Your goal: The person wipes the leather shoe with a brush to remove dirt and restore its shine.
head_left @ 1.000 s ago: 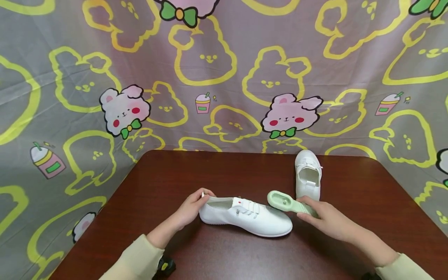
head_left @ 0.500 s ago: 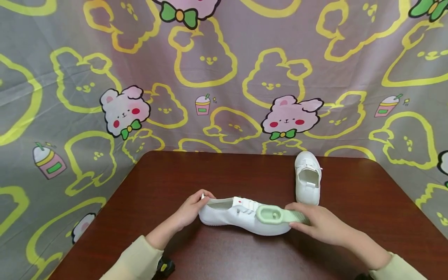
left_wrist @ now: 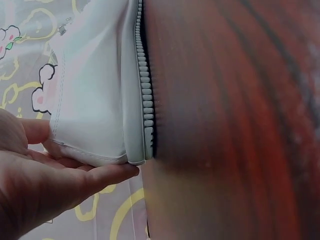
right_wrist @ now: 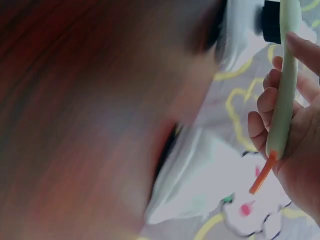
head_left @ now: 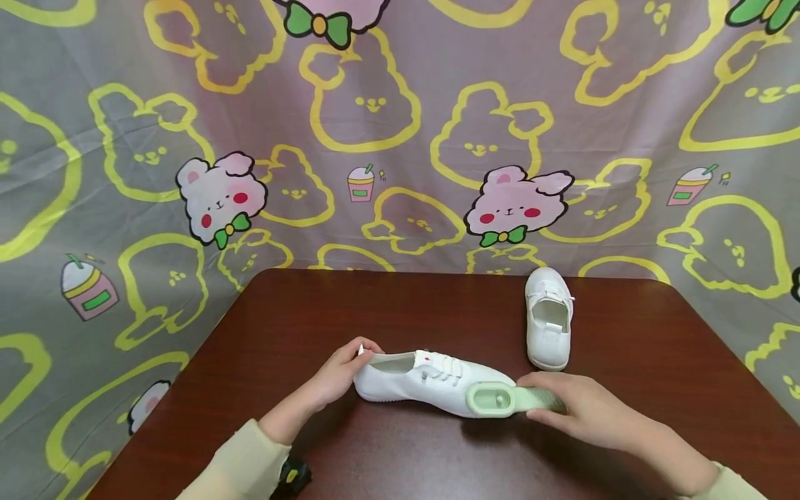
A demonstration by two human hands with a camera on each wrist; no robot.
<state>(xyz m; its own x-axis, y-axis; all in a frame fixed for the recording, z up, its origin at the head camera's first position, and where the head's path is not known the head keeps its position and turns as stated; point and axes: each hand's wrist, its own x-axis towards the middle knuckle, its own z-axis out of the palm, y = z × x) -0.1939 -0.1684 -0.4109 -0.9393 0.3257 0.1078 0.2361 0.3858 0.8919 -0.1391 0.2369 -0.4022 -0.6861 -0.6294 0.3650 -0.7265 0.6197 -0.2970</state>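
A white sneaker [head_left: 400, 385] lies sideways on the table, toe to the right. My left hand [head_left: 337, 375] grips its heel; in the left wrist view the thumb is at the collar and the fingers [left_wrist: 105, 177] wrap behind the heel [left_wrist: 90, 110]. My right hand [head_left: 581, 406] holds a pale green brush [head_left: 531, 398] by its handle. The brush head overlaps the sneaker's near side by the toe. Dark bristles [right_wrist: 272, 22] under the head face the white upper in the right wrist view, and an orange strap [right_wrist: 262, 172] hangs from the handle's end.
A second white sneaker [head_left: 548, 351] stands behind my right hand, toe toward the back curtain [head_left: 400, 160]. The dark red wooden table [head_left: 350, 305] carries everything. A black object with a yellow mark [head_left: 294, 477] shows by my left sleeve [head_left: 240, 458].
The brush has moved from above the toe's far side onto the shoe, then down to its near side by the toe. My left hand stays at the heel, and the sneaker has barely moved.
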